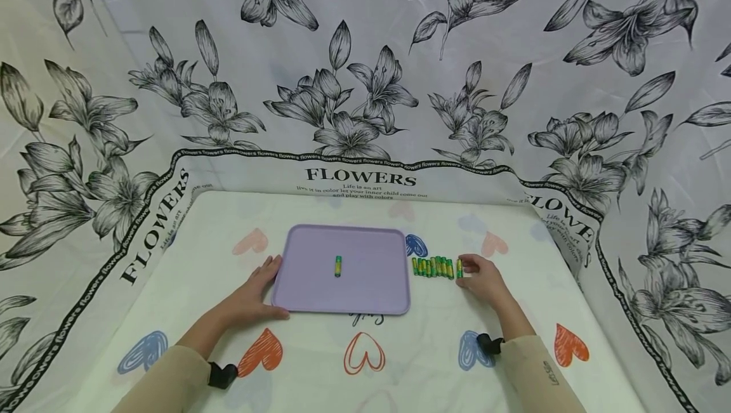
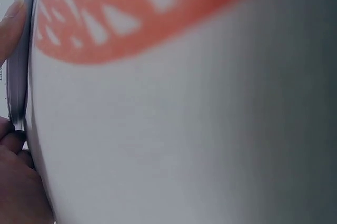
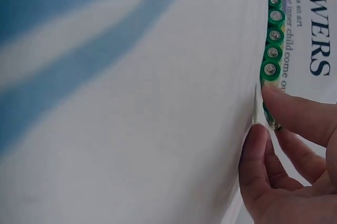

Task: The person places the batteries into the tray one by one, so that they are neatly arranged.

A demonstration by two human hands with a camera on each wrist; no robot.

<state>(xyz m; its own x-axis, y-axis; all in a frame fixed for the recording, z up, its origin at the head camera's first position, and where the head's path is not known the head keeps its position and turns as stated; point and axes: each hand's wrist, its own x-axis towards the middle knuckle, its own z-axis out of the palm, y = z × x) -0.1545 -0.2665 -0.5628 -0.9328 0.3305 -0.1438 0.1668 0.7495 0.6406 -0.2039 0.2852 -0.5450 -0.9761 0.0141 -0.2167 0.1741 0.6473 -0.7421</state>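
Observation:
In the head view my left hand (image 1: 254,292) rests against the left side of a lilac tray (image 1: 371,292). Its thumb lies along the near left corner and the fingertips touch the left rim. A green and yellow battery (image 1: 338,266) stands or lies near the tray's middle; I cannot tell which. My right hand (image 1: 482,278) pinches another battery (image 1: 459,268) between thumb and fingers, at the right end of a row of similar batteries (image 1: 434,267). In the right wrist view, the row's round ends (image 3: 270,69) face the camera, and the fingers partly hide the pinched battery.
A white tablecloth (image 1: 320,362) with red and blue hearts covers the table. Behind and at both sides hangs a flower-printed curtain (image 1: 365,83). The battery row lies just off the tray's right rim. Each sleeve has a black device (image 1: 223,375) at the wrist.

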